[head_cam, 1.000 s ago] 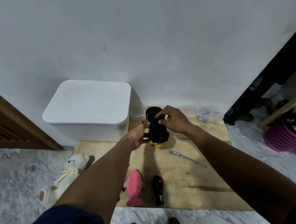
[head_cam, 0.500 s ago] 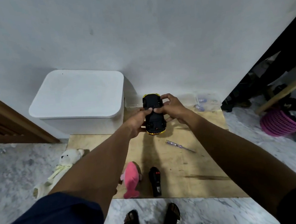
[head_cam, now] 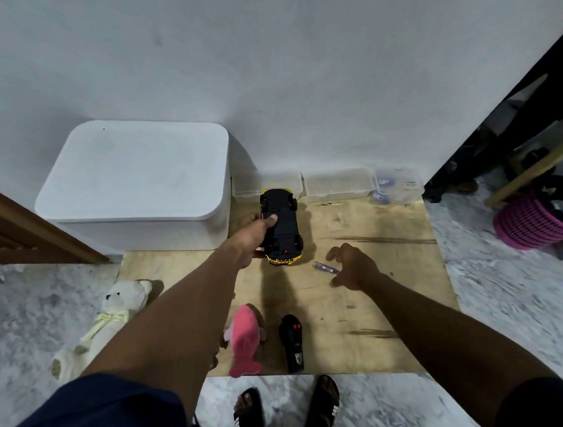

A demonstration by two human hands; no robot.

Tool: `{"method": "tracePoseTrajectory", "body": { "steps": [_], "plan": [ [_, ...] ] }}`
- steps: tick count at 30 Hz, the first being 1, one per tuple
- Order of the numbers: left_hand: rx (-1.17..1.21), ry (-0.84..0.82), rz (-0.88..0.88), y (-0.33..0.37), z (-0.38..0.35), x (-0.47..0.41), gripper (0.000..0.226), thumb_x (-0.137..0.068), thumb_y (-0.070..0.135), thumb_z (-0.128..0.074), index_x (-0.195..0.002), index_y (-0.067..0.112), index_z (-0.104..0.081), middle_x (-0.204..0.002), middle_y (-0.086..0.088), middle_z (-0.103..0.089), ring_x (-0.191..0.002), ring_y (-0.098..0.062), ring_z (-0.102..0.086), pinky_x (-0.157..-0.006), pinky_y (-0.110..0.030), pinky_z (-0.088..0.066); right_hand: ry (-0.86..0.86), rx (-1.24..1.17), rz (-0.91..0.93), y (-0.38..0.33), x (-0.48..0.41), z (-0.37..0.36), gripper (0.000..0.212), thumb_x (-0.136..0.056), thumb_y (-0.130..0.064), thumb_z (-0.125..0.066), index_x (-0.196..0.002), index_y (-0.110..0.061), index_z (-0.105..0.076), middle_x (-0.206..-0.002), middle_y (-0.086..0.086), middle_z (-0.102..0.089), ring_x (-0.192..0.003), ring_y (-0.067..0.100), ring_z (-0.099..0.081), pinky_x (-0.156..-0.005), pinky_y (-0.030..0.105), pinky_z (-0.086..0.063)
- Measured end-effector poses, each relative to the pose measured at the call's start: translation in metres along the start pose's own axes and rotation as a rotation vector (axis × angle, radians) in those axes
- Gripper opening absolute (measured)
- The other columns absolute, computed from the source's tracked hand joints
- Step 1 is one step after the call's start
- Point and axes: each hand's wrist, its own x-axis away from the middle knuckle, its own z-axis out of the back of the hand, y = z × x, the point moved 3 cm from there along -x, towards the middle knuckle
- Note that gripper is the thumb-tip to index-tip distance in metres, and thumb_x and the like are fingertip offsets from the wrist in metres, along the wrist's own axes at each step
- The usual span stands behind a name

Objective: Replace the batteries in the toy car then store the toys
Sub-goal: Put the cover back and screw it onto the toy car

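Observation:
A yellow toy car [head_cam: 283,228] is held upside down above the wooden board [head_cam: 380,306], its black underside and wheels facing me. My left hand [head_cam: 253,237] grips it from the left, thumb across the underside. My right hand [head_cam: 352,268] hovers with fingers spread just over a screwdriver [head_cam: 325,267] that lies on the board right of the car. A black remote control [head_cam: 292,342] and a pink plush fish [head_cam: 244,339] lie at the board's near edge. A white teddy bear [head_cam: 111,318] lies on the marble floor to the left.
A white lidded storage box [head_cam: 138,183] stands at the back left against the wall. Clear plastic containers [head_cam: 338,182] line the wall behind the board. A pink basket [head_cam: 530,222] sits at the right. My sandalled feet [head_cam: 287,413] stand at the board's near edge.
My right hand has let go of the car and dropped to the right, down over the screwdriver. The left hand now holds the car alone.

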Motion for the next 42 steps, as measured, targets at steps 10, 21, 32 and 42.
{"method": "tracePoseTrajectory", "body": {
  "steps": [10, 21, 32, 42],
  "plan": [
    [0.0, 0.005, -0.017, -0.003, 0.01, 0.006, 0.011, -0.099, 0.027, -0.057, -0.105, 0.018, -0.057, -0.097, -0.004, -0.071, -0.082, -0.027, -0.069, -0.069, -0.038, -0.054, 0.093, 0.021, 0.154, 0.007, -0.004, -0.007, 0.031, -0.07, -0.004, -0.078, -0.1, -0.008, -0.074, -0.087, 0.01, -0.075, -0.08, 0.031, -0.068, -0.074, 0.027, -0.047],
    [0.002, 0.01, -0.016, -0.004, 0.021, 0.014, 0.011, -0.1, 0.028, -0.057, -0.108, 0.019, -0.057, -0.096, -0.002, -0.071, -0.083, -0.026, -0.068, -0.074, -0.04, -0.054, 0.233, 0.011, 0.018, 0.03, 0.002, -0.001, 0.036, -0.082, -0.007, -0.063, -0.117, -0.014, -0.066, -0.118, 0.009, -0.069, -0.106, 0.033, -0.063, -0.088, 0.036, -0.051],
    [-0.005, 0.009, -0.011, -0.005, 0.015, 0.019, 0.017, -0.099, 0.027, -0.057, -0.113, 0.017, -0.057, -0.096, -0.003, -0.07, -0.082, -0.026, -0.068, -0.071, -0.038, -0.055, 0.194, -0.075, 0.068, -0.011, 0.002, -0.023, 0.037, -0.088, -0.028, -0.072, -0.122, -0.016, -0.066, -0.104, 0.006, -0.067, -0.099, 0.024, -0.063, -0.081, 0.03, -0.048],
    [-0.015, 0.011, -0.006, -0.015, 0.018, 0.021, 0.016, -0.1, 0.026, -0.056, -0.113, 0.017, -0.056, -0.098, -0.004, -0.07, -0.085, -0.028, -0.067, -0.079, -0.042, -0.055, 0.241, -0.113, 0.046, -0.008, -0.015, -0.032, 0.018, -0.085, -0.011, -0.068, -0.1, -0.01, -0.077, -0.1, 0.013, -0.075, -0.096, 0.03, -0.069, -0.087, 0.041, -0.056]
  ]
}}
